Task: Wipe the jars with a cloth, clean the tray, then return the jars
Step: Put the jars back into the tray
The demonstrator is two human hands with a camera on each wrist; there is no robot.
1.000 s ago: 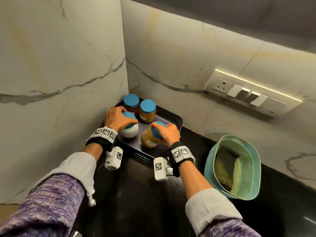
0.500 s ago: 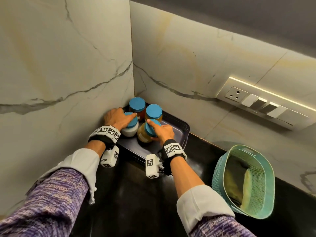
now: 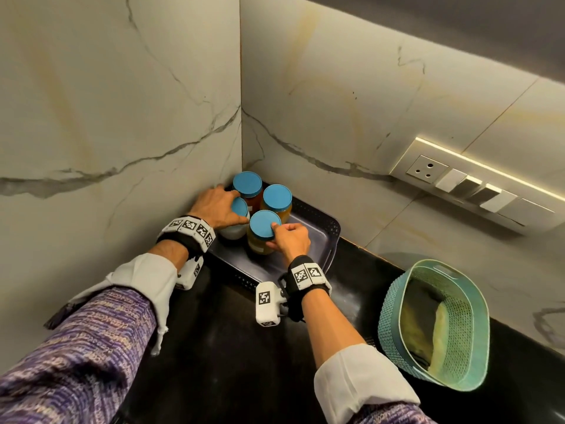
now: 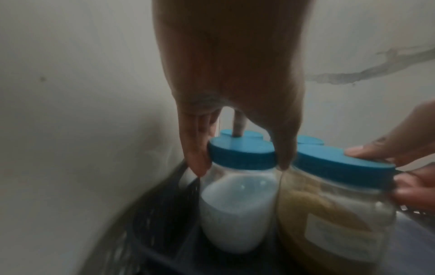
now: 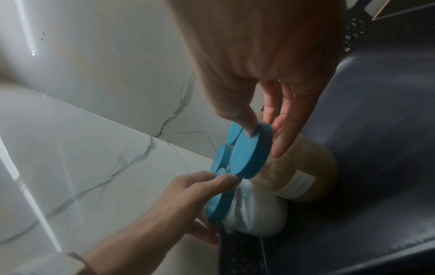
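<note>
From the head view, four blue-lidded jars cluster in the far corner of the dark tray on the black counter; the left hand caps the white-filled jar, the right hand holds the tan-filled jar, and a teal basket stands well apart. At the left wrist, thumb and fingers pinch the white jar's lid. At the right wrist, the thumb presses the tan jar's lid while straight fingers lie along the glass.

Teal basket, wall switch panel
</note>
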